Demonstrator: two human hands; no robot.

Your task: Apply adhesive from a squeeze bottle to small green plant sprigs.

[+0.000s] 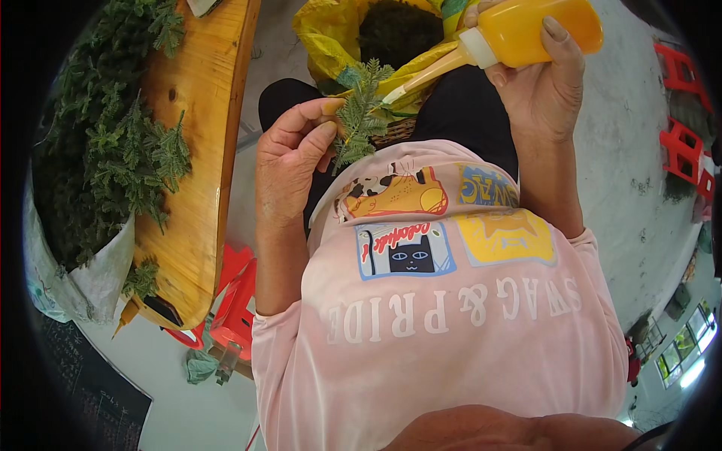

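Between the thumb and fingers of my left hand (289,154) is a green fir sprig (359,124), held up over my lap. My right hand (555,98) grips a squeeze bottle (523,36) of yellow-orange colour, tilted with its white collar toward the left. The bottle's long tapered nozzle (432,73) slants down to the sprig, its pale tip at or very near the needles. I cannot tell whether the tip touches them or whether anything flows out.
A yellow sack (331,37) with dark green stuff inside stands open beyond my knees. To the left, a wooden table (207,135) bears a heap of fir sprigs (113,150) by a whitish sack (105,274). Red plastic stools (681,150) stand on the right.
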